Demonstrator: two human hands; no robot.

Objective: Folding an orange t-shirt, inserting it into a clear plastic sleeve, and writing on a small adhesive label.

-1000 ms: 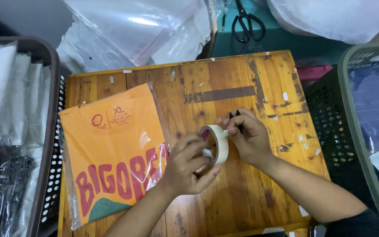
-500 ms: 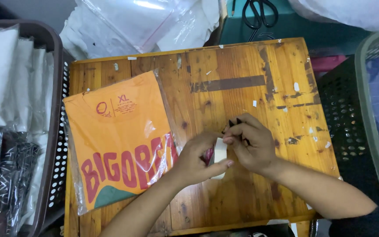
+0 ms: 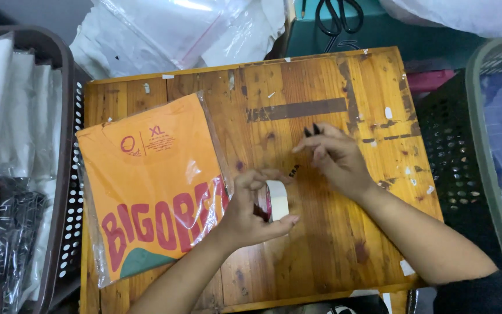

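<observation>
Left hand grips a white roll of adhesive tape above the scuffed wooden bench.

The fingers close around the roll's rim, holding it on edge with its hole axis roughly left-right; the right hand hovers just beside, fingers loosely curled, holding nothing discernible. An orange bagged T-shirt lies flat at left.

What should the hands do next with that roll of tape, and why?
Probably bring the right hand back to the white tape roll in the left hand and pull a strip. The clear-bagged orange shirt lies beside it on the wooden table, and the right hand's pinched fingertips look apart from the roll.
</observation>
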